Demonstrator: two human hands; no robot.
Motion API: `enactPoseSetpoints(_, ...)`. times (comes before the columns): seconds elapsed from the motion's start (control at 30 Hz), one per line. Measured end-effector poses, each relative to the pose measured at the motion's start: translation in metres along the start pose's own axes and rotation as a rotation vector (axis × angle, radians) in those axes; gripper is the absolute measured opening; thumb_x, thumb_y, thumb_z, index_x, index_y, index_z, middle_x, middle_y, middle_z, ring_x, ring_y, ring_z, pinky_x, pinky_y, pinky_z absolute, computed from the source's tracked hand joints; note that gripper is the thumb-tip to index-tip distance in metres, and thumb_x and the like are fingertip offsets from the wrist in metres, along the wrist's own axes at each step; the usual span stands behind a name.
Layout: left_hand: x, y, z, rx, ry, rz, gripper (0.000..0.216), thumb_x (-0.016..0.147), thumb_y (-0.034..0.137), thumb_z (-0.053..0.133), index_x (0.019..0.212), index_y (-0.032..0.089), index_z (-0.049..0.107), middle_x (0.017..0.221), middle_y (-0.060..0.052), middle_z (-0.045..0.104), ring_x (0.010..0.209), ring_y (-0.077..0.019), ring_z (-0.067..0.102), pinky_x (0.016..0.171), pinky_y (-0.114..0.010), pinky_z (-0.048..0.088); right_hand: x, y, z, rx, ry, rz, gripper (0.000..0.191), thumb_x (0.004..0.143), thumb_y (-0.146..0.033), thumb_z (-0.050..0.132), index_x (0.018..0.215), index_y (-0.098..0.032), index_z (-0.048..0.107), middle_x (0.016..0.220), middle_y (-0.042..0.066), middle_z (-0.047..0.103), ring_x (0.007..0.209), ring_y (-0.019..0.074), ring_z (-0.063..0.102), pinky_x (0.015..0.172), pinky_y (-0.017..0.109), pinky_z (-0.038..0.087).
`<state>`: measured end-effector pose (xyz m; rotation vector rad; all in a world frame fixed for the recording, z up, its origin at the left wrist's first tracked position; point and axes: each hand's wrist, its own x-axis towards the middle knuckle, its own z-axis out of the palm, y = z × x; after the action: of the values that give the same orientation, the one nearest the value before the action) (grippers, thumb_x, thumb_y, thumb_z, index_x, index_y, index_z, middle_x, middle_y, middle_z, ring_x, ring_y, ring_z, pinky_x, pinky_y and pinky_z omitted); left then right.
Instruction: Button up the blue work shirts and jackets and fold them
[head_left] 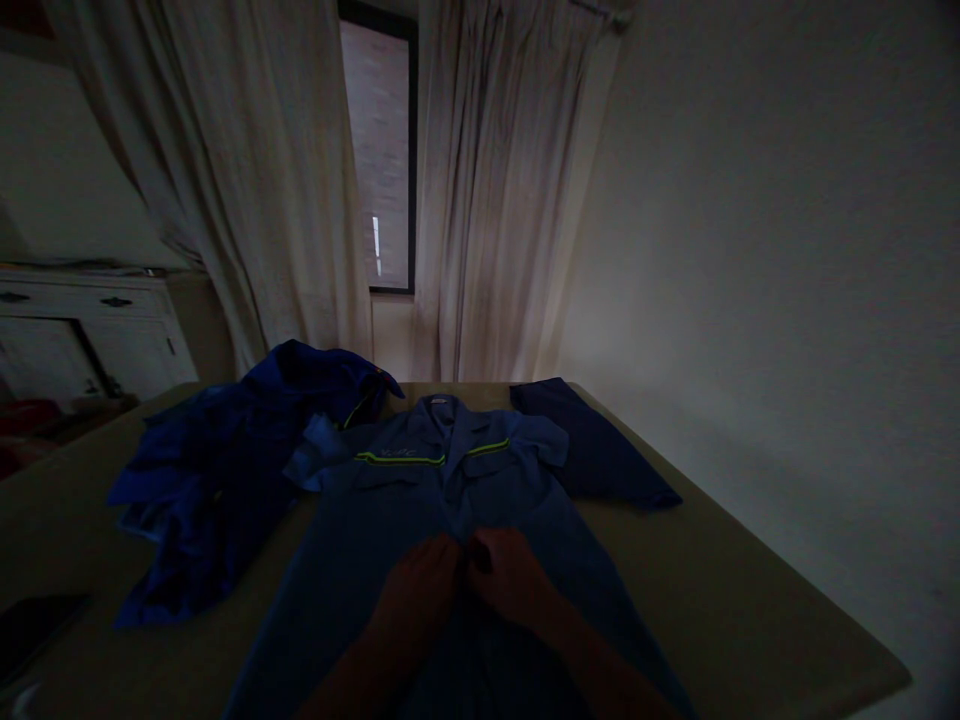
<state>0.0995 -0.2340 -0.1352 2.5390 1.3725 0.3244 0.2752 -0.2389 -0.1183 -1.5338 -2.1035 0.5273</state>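
A blue collared work garment lies spread out front side up, its collar at the far end and yellow-green stripes across the chest. Both of my hands meet over its middle front, below the chest pockets. My left hand has its fingers closed on the cloth at the front opening. Close beside it, my right hand pinches the same opening with thumb and finger curled together. Whether a button or another fastener is between the fingertips is too dark to make out. The lower part of the garment runs out of view beneath my forearms.
A heap of bright blue clothing lies to the left on the table. A folded dark blue cloth is at the far right. A dark flat object sits near the left edge. Curtains, a cabinet and a wall surround the table.
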Motion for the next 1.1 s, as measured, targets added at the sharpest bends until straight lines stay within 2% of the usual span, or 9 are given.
enactPoseSetpoints(0.23,0.003,0.0,0.0,0.101,-0.058,-0.024,0.03,0.1,0.01,0.036,0.106,0.02,0.064,0.105,-0.008,0.07,0.099,-0.023,0.067,0.086,-0.033,0.048,0.001,0.001,0.003,-0.002,-0.01,0.009,0.004,0.079,-0.018,0.062,0.08,-0.017,0.066,0.075,0.002,0.07,0.068,0.0141,0.061,0.06,0.024,0.031)
enactPoseSetpoints(0.33,0.006,0.005,-0.006,0.141,-0.103,-0.014,0.033,0.098,0.006,0.036,0.111,0.018,0.064,0.111,-0.009,0.07,0.104,-0.0238,0.067,0.089,-0.034,0.05,0.002,0.004,0.004,0.026,-0.031,0.035,0.006,0.08,-0.021,0.064,0.079,-0.016,0.068,0.073,0.002,0.07,0.067,0.0142,0.062,0.058,0.023,0.031)
enactPoseSetpoints(0.47,0.013,0.013,-0.018,0.122,-0.165,-0.076,0.034,0.097,0.005,0.036,0.118,0.016,0.061,0.118,-0.012,0.069,0.108,-0.0271,0.068,0.088,-0.037,0.053,0.003,0.006,0.004,0.02,-0.008,0.077,0.01,0.082,-0.023,0.063,0.078,-0.016,0.068,0.072,0.003,0.071,0.066,0.0146,0.061,0.057,0.024,0.03)
enactPoseSetpoints(0.63,0.013,0.005,-0.003,0.006,-0.057,-0.071,0.029,0.099,0.006,0.037,0.111,0.018,0.06,0.115,-0.009,0.069,0.107,-0.0225,0.066,0.093,-0.034,0.05,0.003,0.001,0.002,-0.051,0.044,0.122,0.008,0.081,-0.017,0.062,0.079,-0.017,0.07,0.074,0.003,0.07,0.067,0.0147,0.06,0.06,0.025,0.031)
enactPoseSetpoints(0.77,0.009,-0.005,0.012,-0.042,0.004,-0.025,0.028,0.102,0.008,0.035,0.108,0.02,0.06,0.11,-0.006,0.068,0.103,-0.0206,0.065,0.089,-0.032,0.048,0.003,-0.001,-0.001,-0.052,0.035,0.098,0.007,0.081,-0.016,0.062,0.079,-0.017,0.069,0.074,0.002,0.069,0.068,0.0146,0.06,0.061,0.025,0.032)
enactPoseSetpoints(0.9,0.009,-0.005,0.009,-0.073,0.033,-0.038,0.025,0.105,0.013,0.035,0.104,0.02,0.059,0.105,-0.005,0.069,0.098,-0.0192,0.065,0.087,-0.03,0.048,0.003,0.001,0.0,0.005,0.041,0.074,0.006,0.083,-0.016,0.062,0.083,-0.017,0.068,0.074,0.001,0.069,0.067,0.0141,0.059,0.062,0.024,0.033)
enactPoseSetpoints(1.1,0.008,-0.001,0.002,-0.082,0.047,-0.046,0.02,0.104,0.015,0.041,0.103,0.021,0.059,0.106,-0.005,0.069,0.1,-0.0189,0.065,0.088,-0.03,0.047,0.003,0.002,0.004,-0.062,0.136,0.084,0.01,0.083,-0.013,0.059,0.087,-0.018,0.066,0.077,0.001,0.069,0.07,0.0145,0.061,0.064,0.024,0.034)
